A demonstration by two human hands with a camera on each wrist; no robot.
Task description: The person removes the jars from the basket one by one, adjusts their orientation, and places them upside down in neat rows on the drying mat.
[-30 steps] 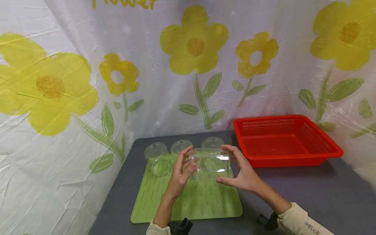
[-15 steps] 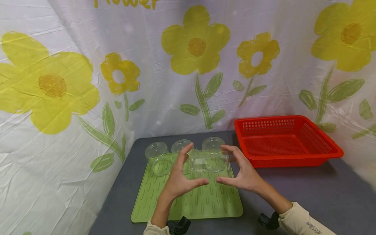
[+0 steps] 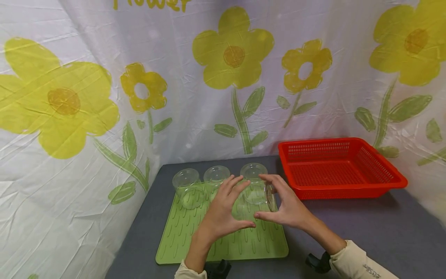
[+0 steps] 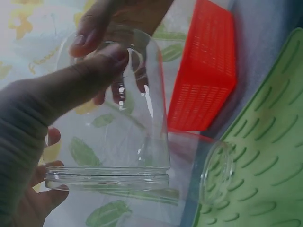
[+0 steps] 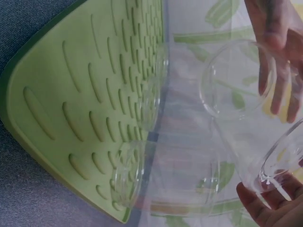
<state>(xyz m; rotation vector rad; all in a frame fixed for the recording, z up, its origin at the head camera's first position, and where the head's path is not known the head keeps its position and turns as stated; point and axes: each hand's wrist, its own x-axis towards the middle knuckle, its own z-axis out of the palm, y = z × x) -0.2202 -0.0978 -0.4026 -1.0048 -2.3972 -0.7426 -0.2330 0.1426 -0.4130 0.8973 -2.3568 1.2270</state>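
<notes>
A clear jar (image 3: 270,197) is held sideways in the air above a green mat (image 3: 223,248), between both hands. My left hand (image 3: 223,215) curves round it, with its thumb across the jar wall in the left wrist view. My right hand (image 3: 287,205) grips the other end, thumb below and fingers above. Through the clear jar (image 4: 113,137) several fingers show in the left wrist view, and a ridged rim lies at its lower end. Three more clear jars, a left one (image 3: 186,180), a middle one (image 3: 216,174) and a right one (image 3: 253,170), stand along the mat's back edge.
A red perforated basket (image 3: 343,192) sits on the grey table (image 3: 348,236) to the right of the mat. Behind the table hangs a white cloth (image 3: 195,128) printed with yellow flowers.
My left hand has loosened from the jar's left end and shifted right along it, nearer the right hand. The jar's angle has changed between the hands. My right hand stays nearly in place.
</notes>
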